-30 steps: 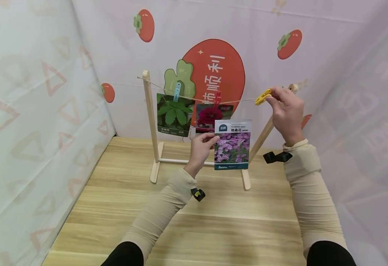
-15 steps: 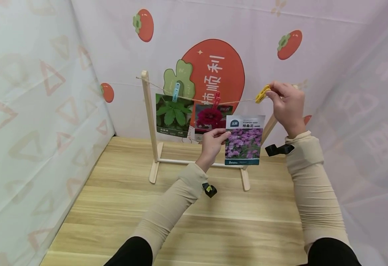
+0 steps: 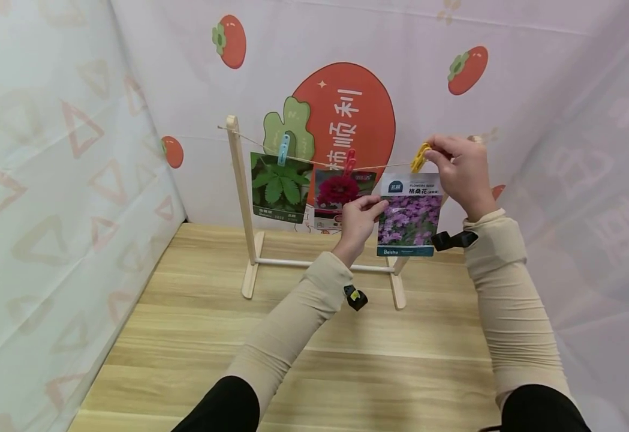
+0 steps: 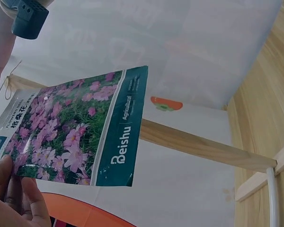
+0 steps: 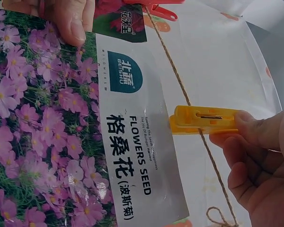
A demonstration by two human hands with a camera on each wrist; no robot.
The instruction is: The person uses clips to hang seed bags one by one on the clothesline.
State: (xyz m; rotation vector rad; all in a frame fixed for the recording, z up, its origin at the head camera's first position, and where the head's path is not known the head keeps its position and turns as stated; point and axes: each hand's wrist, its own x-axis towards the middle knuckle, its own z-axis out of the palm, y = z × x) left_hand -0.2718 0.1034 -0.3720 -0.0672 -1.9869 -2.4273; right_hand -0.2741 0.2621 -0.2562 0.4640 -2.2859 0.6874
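Observation:
My left hand (image 3: 358, 225) pinches the left edge of a seed packet (image 3: 408, 222) with purple flowers, a white top and a teal bottom band. The packet hangs upright below a string (image 5: 173, 64). With thumb and fingers, my right hand (image 3: 462, 174) grips the handle end of a yellow clothespin (image 5: 203, 120). The clothespin lies across the string, and its tip is right at the packet's top edge in the right wrist view. To the left, a blue clothespin (image 3: 283, 150) holds a green-leaf packet (image 3: 282, 189), and a red clothespin (image 3: 349, 162) holds a red-flower packet (image 3: 341, 186).
The string runs between two wooden posts; the left post (image 3: 241, 186) stands fully in view, the right one is mostly behind the packet and hand. A white crossbar (image 3: 292, 262) joins the feet on the wooden table (image 3: 292, 360). Printed cloth (image 3: 184, 78) encloses the back and sides.
My left hand has moved the purple-flower packet right and up, to the yellow clothespin. My right hand keeps its grip, and the clothespin has tilted more upright.

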